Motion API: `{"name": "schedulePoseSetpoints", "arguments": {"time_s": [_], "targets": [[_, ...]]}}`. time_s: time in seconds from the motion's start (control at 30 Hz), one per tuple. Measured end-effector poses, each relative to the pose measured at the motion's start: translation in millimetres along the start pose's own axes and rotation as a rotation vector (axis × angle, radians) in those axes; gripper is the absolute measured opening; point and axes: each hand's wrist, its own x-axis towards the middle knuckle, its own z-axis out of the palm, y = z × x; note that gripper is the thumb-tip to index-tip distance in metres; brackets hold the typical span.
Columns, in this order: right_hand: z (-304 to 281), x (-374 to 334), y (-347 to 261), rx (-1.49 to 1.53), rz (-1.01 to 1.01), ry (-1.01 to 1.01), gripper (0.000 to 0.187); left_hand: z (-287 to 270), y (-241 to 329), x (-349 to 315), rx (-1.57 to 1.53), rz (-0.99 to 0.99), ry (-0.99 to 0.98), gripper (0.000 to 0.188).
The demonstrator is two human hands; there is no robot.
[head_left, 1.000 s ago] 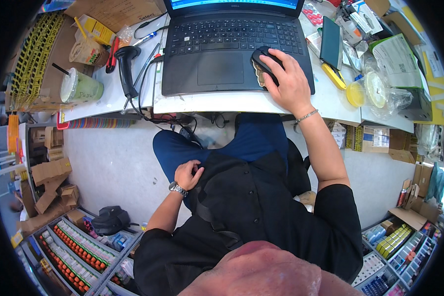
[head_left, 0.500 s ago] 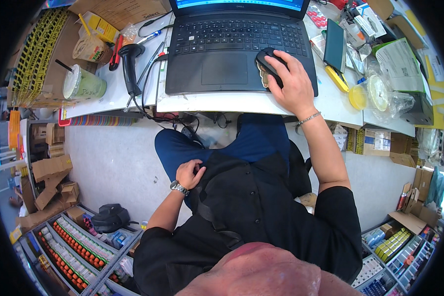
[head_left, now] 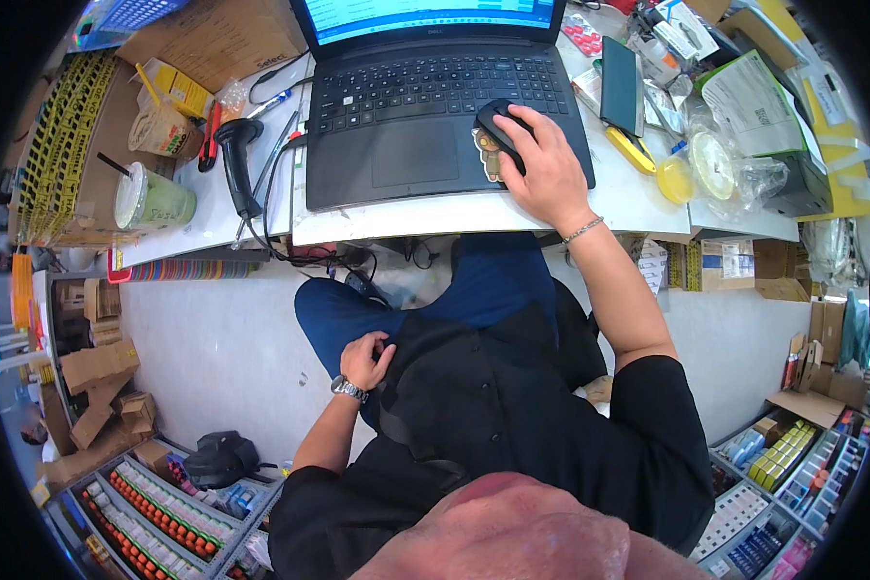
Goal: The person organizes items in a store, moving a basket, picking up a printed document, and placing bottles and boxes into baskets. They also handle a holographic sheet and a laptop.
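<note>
My right hand (head_left: 547,169) lies over a black computer mouse (head_left: 494,114), its fingers curved around the mouse on the palm rest of a black laptop (head_left: 414,162). A sticker of a cartoon figure (head_left: 491,155) shows on the palm rest beside the mouse. Above the keyboard, the lower part of the laptop's lit screen (head_left: 435,16) is in view. My left hand (head_left: 365,361), with a metal watch at its wrist, rests on my blue-trousered thigh. Its thumb stands apart from loosely bent fingers, and it holds nothing.
A black barcode scanner (head_left: 236,164), a green drink cup (head_left: 155,196) and red-handled pliers (head_left: 210,135) are left of the laptop. To its right lie a yellow cutter (head_left: 631,151), a dark green notebook (head_left: 623,85) and plastic packaging (head_left: 759,179). Cables (head_left: 329,256) hang under the desk edge.
The view has shifted, so the laptop appears farther left and more of its screen shows. My right hand stays on the mouse and my left hand on my thigh.
</note>
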Motion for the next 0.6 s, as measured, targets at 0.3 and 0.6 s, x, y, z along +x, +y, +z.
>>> {"name": "schedulePoseSetpoints", "arguments": {"time_s": [0.3, 0.6], "targets": [[-0.6, -0.8, 0.0, -0.017, -0.003, -0.023, 0.041, 0.0, 1.4, -0.8, 0.014, 0.009, 0.012, 0.023], [-1.0, -0.4, 0.8, -0.036, -0.010, -0.020, 0.041, 1.5, 0.5, 0.1, -0.001, 0.019, 0.030, 0.023]]}}
